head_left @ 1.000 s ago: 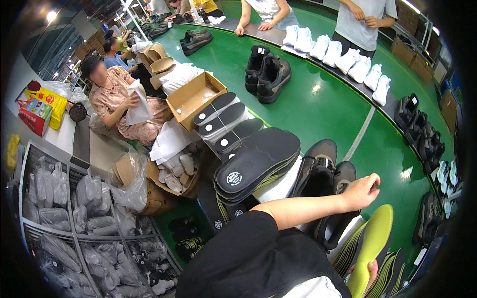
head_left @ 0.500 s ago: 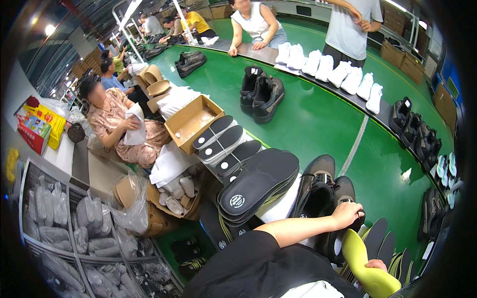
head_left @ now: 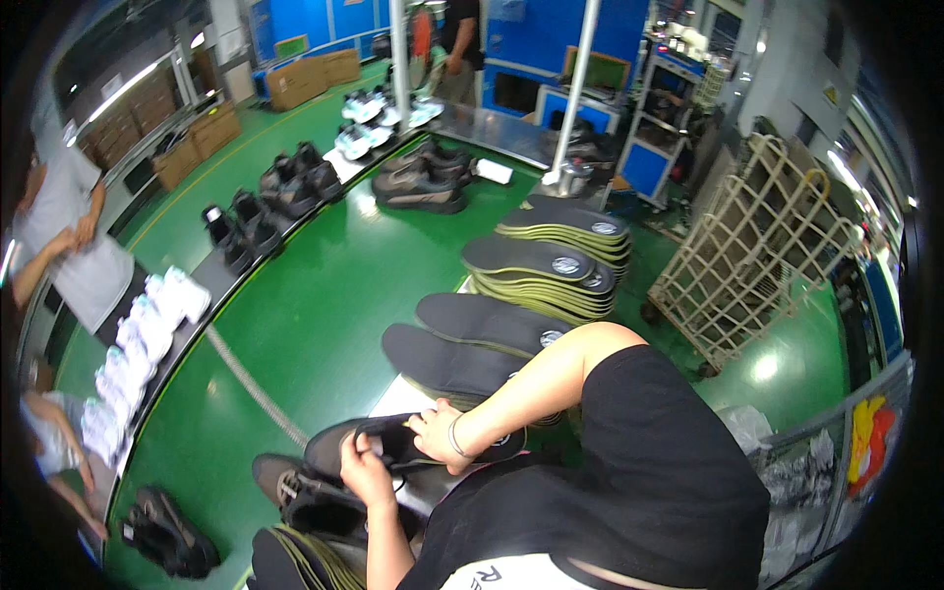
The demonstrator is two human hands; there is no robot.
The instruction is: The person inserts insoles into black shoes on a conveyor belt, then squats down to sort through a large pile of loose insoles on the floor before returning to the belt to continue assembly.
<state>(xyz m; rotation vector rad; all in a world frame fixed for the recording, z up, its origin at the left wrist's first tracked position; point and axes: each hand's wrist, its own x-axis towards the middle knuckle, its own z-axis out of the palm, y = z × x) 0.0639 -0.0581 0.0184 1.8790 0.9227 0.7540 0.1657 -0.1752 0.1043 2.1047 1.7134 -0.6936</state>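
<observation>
Brought to a shoe [head_left: 327, 447] since earlier, the right hand [head_left: 440, 435] is being held there, its grip impossible to tell; the shoe is being clasped by the left hand [head_left: 368, 476].

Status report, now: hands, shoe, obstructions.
Left hand and right hand at the brown-and-black shoe's opening. Shoe's inside partly hidden by hands. Second shoe alongside; insole stack close to right hand.
</observation>
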